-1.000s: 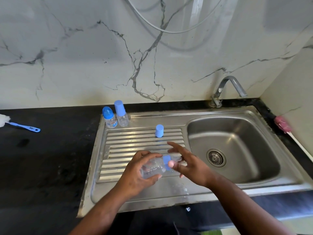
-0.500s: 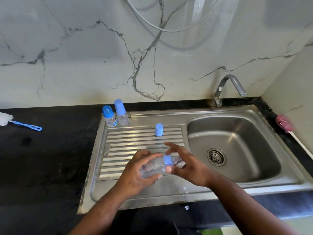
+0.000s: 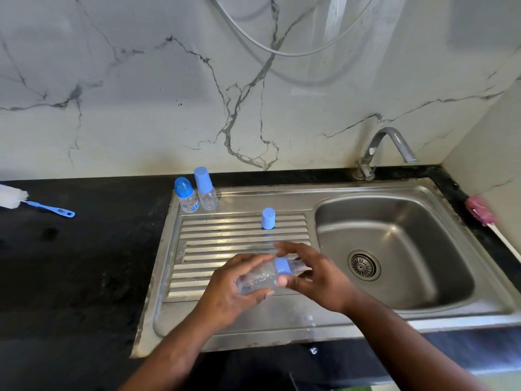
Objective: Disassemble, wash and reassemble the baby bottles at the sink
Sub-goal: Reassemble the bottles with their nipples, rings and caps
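My left hand [image 3: 228, 289] grips the clear body of a baby bottle [image 3: 258, 279], held sideways over the ribbed drainboard [image 3: 225, 244]. My right hand [image 3: 313, 275] curls its thumb and fingers around the bottle's blue collar ring [image 3: 282, 266] and the clear teat beyond it. A loose blue cap [image 3: 268, 218] stands on the drainboard behind my hands. Two capped baby bottles stand at the drainboard's back left: a short one with a round blue cap [image 3: 184, 194] and a taller one with a flat blue cap [image 3: 205, 189].
The steel sink basin [image 3: 394, 244] with its drain lies to the right, a tap [image 3: 386, 148] behind it. A blue-handled bottle brush [image 3: 33, 203] lies on the black counter at far left. A pink brush [image 3: 482, 210] rests against the right wall.
The right hand has shifted its fingers around the blue collar ring, and the ring has slid slightly to the right along the bottle's neck. The left hand keeps its grip on the body.
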Motion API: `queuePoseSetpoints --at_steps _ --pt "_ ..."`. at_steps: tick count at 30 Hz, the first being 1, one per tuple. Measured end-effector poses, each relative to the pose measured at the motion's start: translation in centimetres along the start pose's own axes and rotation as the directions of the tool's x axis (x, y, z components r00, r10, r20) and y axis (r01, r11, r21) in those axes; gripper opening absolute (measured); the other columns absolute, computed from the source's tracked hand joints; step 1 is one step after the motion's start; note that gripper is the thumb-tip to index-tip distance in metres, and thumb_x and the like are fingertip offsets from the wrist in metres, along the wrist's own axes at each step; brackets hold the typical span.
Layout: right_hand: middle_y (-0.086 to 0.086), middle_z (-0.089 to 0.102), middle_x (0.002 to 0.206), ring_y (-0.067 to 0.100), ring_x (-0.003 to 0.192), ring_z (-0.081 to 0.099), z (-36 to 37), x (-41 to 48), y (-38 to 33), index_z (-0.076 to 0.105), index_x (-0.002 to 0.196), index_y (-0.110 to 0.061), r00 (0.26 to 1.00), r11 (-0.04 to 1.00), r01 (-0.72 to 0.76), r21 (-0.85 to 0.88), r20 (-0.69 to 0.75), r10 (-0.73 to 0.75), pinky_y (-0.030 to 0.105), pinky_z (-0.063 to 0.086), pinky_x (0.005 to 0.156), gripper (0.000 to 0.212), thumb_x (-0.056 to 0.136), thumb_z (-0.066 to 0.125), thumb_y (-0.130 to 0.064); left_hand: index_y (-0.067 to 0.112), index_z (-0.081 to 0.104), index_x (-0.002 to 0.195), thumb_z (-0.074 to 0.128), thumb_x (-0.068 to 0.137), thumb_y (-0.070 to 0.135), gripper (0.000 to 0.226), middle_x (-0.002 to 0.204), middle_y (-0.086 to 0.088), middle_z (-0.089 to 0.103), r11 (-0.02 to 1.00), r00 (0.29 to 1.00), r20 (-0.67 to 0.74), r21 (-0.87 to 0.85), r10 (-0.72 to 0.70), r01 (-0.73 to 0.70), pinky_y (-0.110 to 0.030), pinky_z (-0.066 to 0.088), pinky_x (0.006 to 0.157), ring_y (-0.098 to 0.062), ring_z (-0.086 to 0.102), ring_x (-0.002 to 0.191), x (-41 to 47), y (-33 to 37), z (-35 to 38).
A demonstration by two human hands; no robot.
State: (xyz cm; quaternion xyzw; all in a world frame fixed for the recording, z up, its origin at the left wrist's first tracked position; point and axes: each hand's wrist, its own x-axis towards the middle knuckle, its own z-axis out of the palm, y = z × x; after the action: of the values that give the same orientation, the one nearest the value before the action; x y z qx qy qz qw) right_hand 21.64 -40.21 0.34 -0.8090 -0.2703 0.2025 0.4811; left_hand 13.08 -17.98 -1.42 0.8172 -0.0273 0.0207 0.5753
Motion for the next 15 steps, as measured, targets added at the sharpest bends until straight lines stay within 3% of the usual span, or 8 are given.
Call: queuePoseSetpoints --at_steps 2,4,8,10,12,15 --pt "-0.019 0.064 0.125 0.007 0.116 0.062 0.0 0.1 0.3 0.06 0.135 -0.037 0.997 0.997 0.074 -0.03 0.016 -0.073 0.025 0.058 0.086 0.051 0.088 0.079 -0.037 0.034 0.064 0.134 0.089 0.077 0.022 0.063 0.127 0.01 0.066 0.996 0.998 0.02 -0.061 -0.059 0.06 -0.024 0.05 0.102 -0.013 0.061 0.122 0.2 -0.1 -0.3" --pt "-0.016 0.068 0.118 0.007 0.109 0.065 0.2 0.4 0.4 0.066 0.13 -0.032 0.993 0.991 0.114 -0.065 -0.023 -0.116 0.025 0.057 0.087 0.042 0.09 0.078 -0.029 0.036 0.062 0.136 0.088 0.079 0.026 0.064 0.128 0.009 0.068 0.989 0.989 0.083 -0.082 -0.12 0.127 -0.025 0.049 0.105 -0.009 0.06 0.125 0.3 -0.1 -0.4" --pt "-0.016 0.072 0.097 0.008 0.092 0.069 0.9 1.1 0.9 0.071 0.119 -0.027 0.991 0.991 0.1 -0.087 -0.078 -0.106 0.027 0.058 0.078 0.032 0.092 0.07 -0.045 0.04 0.058 0.139 0.085 0.082 0.031 0.064 0.131 0.011 0.067 0.979 0.976 0.135 -0.09 -0.172 0.185 -0.025 0.046 0.108 -0.005 0.057 0.129 0.6 -0.7 -0.6" --pt "-0.021 0.07 0.087 0.005 0.083 0.068 1.4 1.6 1.3 0.072 0.115 -0.027 0.992 0.996 0.043 -0.084 -0.112 -0.052 0.023 0.054 0.073 0.034 0.092 0.068 -0.051 0.042 0.058 0.138 0.085 0.082 0.033 0.063 0.131 0.014 0.065 0.992 0.988 0.082 0.004 -0.128 0.128 -0.018 0.045 0.104 -0.005 0.057 0.126 0.8 -1.2 -0.6" --pt "-0.026 0.07 0.082 0.001 0.074 0.067 1.7 2.2 1.8 0.073 0.11 -0.028 0.993 0.998 -0.049 -0.03 -0.105 0.045 0.018 0.05 0.07 0.023 0.094 0.069 -0.044 0.044 0.058 0.138 0.085 0.081 0.034 0.064 0.13 0.018 0.063 0.992 0.995 0.047 0.089 -0.091 0.086 -0.014 0.043 0.102 -0.003 0.057 0.124 1.0 -1.6 -0.5" --pt "-0.015 0.074 0.082 0.009 0.07 0.072 2.2 3.5 2.4 0.071 0.113 -0.028 0.983 0.982 -0.182 0.057 0.011 0.182 0.031 0.059 0.073 0.025 0.094 0.07 -0.044 0.041 0.06 0.136 0.087 0.079 0.032 0.064 0.128 0.015 0.064 0.991 0.994 0.029 0.091 -0.103 0.1 -0.02 0.047 0.102 -0.003 0.058 0.121 1.4 -2.8 -0.8"
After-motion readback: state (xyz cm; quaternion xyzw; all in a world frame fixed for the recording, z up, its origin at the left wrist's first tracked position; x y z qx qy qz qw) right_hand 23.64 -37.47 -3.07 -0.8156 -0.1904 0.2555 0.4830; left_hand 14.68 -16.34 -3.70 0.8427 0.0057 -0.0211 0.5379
